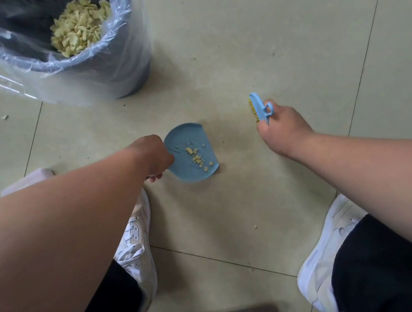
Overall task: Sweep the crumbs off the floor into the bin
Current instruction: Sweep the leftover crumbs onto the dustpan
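Gripping the dustpan (pixel 191 152), the left hand (pixel 153 155) clamps its handle. Right hand (pixel 282 129), at three o'clock, wraps the brush (pixel 258 106). Crumbs (pixel 196 157) lie in the pan.

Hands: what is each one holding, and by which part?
Left hand holds the dustpan by its handle. Right hand holds the brush by its handle end.

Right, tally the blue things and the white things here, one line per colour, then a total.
Blue: 2, the dustpan and the brush
White: 2, the left shoe and the right shoe
Total: 4
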`<move>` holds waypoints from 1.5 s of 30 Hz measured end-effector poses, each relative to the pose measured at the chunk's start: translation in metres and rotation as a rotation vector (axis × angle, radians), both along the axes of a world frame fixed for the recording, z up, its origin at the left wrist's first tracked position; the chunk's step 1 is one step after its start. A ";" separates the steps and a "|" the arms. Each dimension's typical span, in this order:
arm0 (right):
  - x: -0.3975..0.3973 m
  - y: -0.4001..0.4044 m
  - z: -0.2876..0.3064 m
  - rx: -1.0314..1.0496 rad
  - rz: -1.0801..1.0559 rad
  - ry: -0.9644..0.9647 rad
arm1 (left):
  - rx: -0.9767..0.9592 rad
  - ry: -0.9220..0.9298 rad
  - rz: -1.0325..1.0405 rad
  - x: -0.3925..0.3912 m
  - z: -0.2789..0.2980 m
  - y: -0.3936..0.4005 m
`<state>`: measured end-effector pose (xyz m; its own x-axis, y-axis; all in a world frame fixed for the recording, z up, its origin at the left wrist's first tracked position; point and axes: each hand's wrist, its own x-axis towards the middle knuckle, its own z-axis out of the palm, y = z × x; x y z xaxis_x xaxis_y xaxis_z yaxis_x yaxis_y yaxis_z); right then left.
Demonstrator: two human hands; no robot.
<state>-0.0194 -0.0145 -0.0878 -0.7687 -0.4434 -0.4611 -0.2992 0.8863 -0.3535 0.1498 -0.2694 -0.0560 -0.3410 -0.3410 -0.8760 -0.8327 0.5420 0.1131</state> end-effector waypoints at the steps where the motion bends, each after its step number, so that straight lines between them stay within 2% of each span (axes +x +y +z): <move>1: 0.009 -0.002 -0.001 -0.016 0.000 -0.022 | -0.002 -0.001 -0.004 0.000 0.000 0.000; 8: 0.079 -0.037 0.003 -0.132 0.166 -0.273 | -0.003 -0.007 0.001 0.000 -0.005 0.009; 11: 0.076 -0.051 0.010 -0.158 0.165 -0.288 | 0.001 0.013 0.005 -0.001 -0.003 0.010; 13: 0.056 -0.053 0.011 -0.183 0.110 -0.248 | -0.007 0.020 -0.001 -0.002 -0.001 0.008; 15: 0.023 -0.047 0.009 -0.173 0.070 -0.109 | -0.015 0.017 -0.021 -0.002 -0.002 0.008; 17: -0.016 -0.030 0.005 -0.114 0.003 0.063 | -0.010 0.023 -0.019 -0.001 -0.004 0.005; 19: -0.053 -0.003 0.003 -0.026 -0.110 0.147 | 0.000 0.036 0.003 0.002 -0.007 0.003; 21: -0.075 0.026 0.004 0.077 -0.171 0.154 | 0.004 0.039 0.023 0.003 -0.010 0.001; 24: -0.079 0.057 0.006 0.196 -0.154 0.119 | 0.010 0.041 0.035 0.001 -0.011 0.001; 27: -0.060 0.060 0.000 0.206 -0.153 0.115 | 0.005 0.045 0.022 -0.001 -0.012 0.003; 30: -0.027 0.040 -0.004 0.175 -0.031 0.114 | 0.002 0.051 0.013 -0.004 -0.012 0.005; 36: 0.050 -0.016 0.001 0.033 0.305 -0.041 | -0.001 0.043 0.010 -0.005 -0.013 0.014; 39: 0.076 -0.030 0.005 -0.014 0.393 -0.132 | -0.001 0.036 0.001 -0.005 -0.014 0.014; 42: 0.079 -0.039 0.008 -0.083 0.331 -0.192 | 0.002 0.052 0.000 -0.003 -0.014 0.011; 45: 0.065 -0.044 0.007 -0.125 0.175 -0.250 | 0.010 0.089 0.013 -0.001 -0.014 0.003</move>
